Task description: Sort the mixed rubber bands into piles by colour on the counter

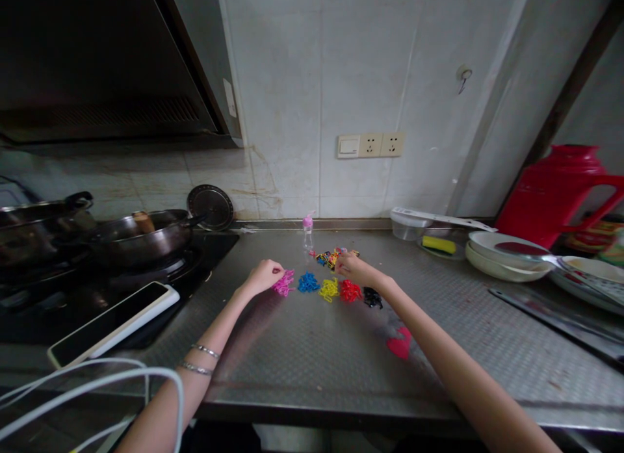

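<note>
Small rubber bands lie on the metal counter in a row of piles sorted by colour: pink (284, 283), blue (308, 283), yellow (329, 289), red (350, 291) and black (373, 297). Behind them is a mixed-colour pile (325, 258). My left hand (264, 277) is at the left edge of the pink pile, fingers curled together in a pinch. Over the right part of the mixed pile, my right hand (358, 270) points its closed fingertips down and partly covers it. What either pinch holds is too small to make out.
A small clear bottle with a pink top (308, 232) stands behind the piles. Left are a stove with pans (146, 235) and a white-edged phone-like device (114, 323) with cables. Right are a yellow sponge (439, 245), bowls (507, 261), a knife (550, 320) and a red jug (550, 193).
</note>
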Motion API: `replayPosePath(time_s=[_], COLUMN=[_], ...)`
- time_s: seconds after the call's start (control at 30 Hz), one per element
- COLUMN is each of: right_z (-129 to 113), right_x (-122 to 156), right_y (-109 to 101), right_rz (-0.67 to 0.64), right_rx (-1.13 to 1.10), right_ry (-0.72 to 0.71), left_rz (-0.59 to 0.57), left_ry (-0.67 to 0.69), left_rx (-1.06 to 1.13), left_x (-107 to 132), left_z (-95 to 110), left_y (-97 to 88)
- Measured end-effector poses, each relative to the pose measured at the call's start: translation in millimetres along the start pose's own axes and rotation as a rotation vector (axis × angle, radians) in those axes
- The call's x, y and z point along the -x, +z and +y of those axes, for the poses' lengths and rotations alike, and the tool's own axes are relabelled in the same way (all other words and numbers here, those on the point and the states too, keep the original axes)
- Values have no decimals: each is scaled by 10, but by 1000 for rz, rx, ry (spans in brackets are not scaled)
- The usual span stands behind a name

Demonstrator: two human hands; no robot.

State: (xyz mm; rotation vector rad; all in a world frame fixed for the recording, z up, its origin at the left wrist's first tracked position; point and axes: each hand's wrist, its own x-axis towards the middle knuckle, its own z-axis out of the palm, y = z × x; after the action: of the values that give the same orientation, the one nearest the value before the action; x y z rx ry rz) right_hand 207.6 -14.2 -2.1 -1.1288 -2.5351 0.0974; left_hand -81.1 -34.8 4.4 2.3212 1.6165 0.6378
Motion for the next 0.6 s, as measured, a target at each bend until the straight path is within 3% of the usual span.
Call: replayPosePath(time_s=[0.13, 0.37, 0.47, 0.6], right_z=[-173, -164, -136, -145], right_x=[84, 145, 189, 250], right_y=[-85, -167, -200, -229], right_rz=[-18, 102, 122, 134], right_rx=[-178, -225, -189, -122], right_ry=[-69, 75, 98, 163], left_rz=[38, 76, 87, 71], left_ry=[36, 31, 85, 111], left_rx=[88, 93, 50, -1], left_x=[-69, -294, -483, -777], left_z=[-28, -71, -53, 13], left_y=[-38, -162, -105, 102])
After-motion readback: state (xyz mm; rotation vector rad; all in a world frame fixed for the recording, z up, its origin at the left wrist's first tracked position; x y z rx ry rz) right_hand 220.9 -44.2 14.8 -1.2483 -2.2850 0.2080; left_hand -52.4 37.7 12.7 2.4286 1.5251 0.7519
